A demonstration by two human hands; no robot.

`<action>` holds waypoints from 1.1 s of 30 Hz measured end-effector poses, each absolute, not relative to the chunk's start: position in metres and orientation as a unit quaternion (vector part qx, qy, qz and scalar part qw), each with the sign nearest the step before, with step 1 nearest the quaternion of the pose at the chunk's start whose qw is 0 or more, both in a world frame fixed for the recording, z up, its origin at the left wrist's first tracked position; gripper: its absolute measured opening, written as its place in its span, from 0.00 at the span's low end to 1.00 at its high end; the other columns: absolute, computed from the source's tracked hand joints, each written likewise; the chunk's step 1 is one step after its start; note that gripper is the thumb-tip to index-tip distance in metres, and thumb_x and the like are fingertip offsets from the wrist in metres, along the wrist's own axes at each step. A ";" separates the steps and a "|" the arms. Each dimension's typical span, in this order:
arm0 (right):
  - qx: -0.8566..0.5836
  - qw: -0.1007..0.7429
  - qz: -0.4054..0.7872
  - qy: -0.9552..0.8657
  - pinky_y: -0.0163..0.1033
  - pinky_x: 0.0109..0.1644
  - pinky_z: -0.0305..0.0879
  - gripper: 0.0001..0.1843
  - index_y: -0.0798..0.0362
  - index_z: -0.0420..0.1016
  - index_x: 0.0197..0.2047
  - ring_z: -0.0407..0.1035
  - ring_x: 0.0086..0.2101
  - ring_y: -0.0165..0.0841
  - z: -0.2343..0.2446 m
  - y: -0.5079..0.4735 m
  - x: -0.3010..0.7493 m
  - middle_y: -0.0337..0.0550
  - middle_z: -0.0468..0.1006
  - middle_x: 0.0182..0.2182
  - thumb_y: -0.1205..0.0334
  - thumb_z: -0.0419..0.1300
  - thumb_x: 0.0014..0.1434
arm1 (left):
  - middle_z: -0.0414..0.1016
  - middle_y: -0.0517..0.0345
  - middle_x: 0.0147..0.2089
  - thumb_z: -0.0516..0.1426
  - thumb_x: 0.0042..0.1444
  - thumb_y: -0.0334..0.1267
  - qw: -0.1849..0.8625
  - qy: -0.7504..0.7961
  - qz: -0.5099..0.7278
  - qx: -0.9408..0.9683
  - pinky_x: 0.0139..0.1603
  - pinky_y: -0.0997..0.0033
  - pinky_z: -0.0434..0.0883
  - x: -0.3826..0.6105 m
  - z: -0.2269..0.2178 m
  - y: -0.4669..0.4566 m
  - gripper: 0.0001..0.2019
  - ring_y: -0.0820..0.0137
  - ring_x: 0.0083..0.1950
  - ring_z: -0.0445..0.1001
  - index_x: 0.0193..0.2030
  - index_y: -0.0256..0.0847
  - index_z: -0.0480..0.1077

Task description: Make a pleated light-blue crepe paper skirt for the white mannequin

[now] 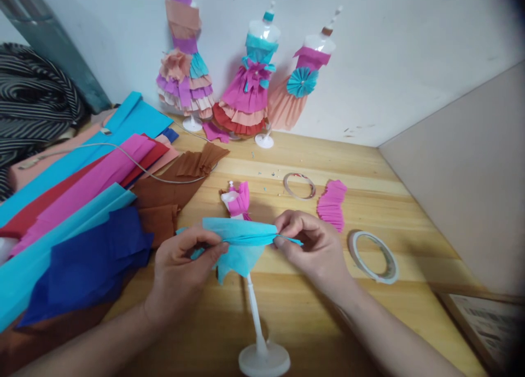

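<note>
Between my two hands a light blue piece of crepe paper (246, 230) is stretched, its folds gathered along the middle. My left hand (184, 262) pinches its left end between thumb and fingers. The right end is pinched by my right hand (314, 246), with a narrow tip of paper poking out past the fingers. Behind the paper stands a small white dress form (262, 344) on a round base, its middle hidden. Pink crepe paper (240, 199) wraps its upper part.
Crepe paper sheets (94, 262) in several colours pile up on the left. Three dressed mini forms (256, 87) line the wall. Rolls of tape (374, 257) and a pleated pink strip (332, 205) lie to the right. Tiny beads (273, 174) are scattered behind.
</note>
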State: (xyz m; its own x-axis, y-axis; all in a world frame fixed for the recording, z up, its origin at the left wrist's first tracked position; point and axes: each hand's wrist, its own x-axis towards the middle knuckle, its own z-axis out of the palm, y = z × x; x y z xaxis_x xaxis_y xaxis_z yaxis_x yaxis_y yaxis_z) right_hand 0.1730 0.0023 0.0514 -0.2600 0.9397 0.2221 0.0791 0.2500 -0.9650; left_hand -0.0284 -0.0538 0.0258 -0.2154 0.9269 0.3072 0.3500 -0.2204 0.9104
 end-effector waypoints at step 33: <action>-0.403 0.446 0.394 -0.695 0.34 0.27 0.65 0.10 0.51 0.67 0.22 0.68 0.25 0.29 0.045 -0.002 0.175 0.39 0.74 0.24 0.73 0.61 0.49 | 0.83 0.59 0.34 0.64 0.49 0.33 0.228 0.601 0.506 0.575 0.34 0.74 0.77 -0.031 0.023 -0.050 0.07 0.69 0.32 0.80 0.36 0.43 0.80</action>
State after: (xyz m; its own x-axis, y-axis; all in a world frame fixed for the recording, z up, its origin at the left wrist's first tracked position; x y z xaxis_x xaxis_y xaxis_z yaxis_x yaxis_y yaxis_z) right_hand 0.1747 -0.0023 0.0454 -0.2767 0.9119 0.3031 0.2092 0.3650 -0.9072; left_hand -0.0314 -0.0496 0.0235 -0.2341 0.9221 0.3080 0.4608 -0.1737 0.8704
